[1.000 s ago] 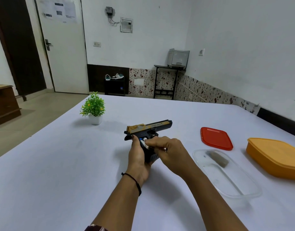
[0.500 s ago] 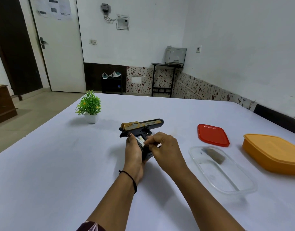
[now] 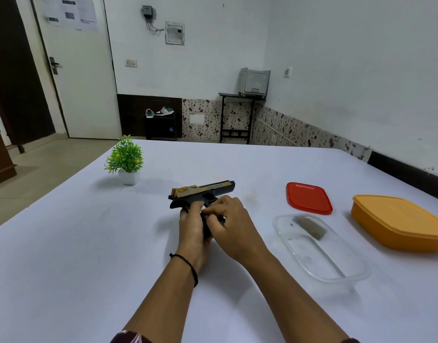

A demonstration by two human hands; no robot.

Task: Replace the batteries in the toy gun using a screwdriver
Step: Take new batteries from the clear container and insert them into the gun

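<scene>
While the left hand [image 3: 192, 226] wraps its fingers round the grip of the toy gun [image 3: 205, 191] and holds it just above the white table [image 3: 89, 243], barrel pointing away and to the right, the right hand [image 3: 234, 226] curls its fingertips in at the side of the grip and seems to pinch a small pale battery [image 3: 202, 207], most of which is hidden behind the fingers. The main risk, as I judge it, is a battery going in the wrong way round or sitting crooked, because both hands cover the compartment and the person can hardly see the contacts. A pinch this tight on a smooth cylinder can also slip, and the battery would roll across the bare tabletop. If the left hand loosens, the gun may twist and spoil the alignment. The dark flat piece [image 3: 310, 227] in the clear container [image 3: 356, 276], probably the compartment cover, lies well apart from the gun, so reaching for it means letting go with one hand. No screwdriver or screw shows anywhere, and a tiny screw would be easy to lose. The red lid [image 3: 308, 198] and orange container [image 3: 398, 224] lie further right.
</scene>
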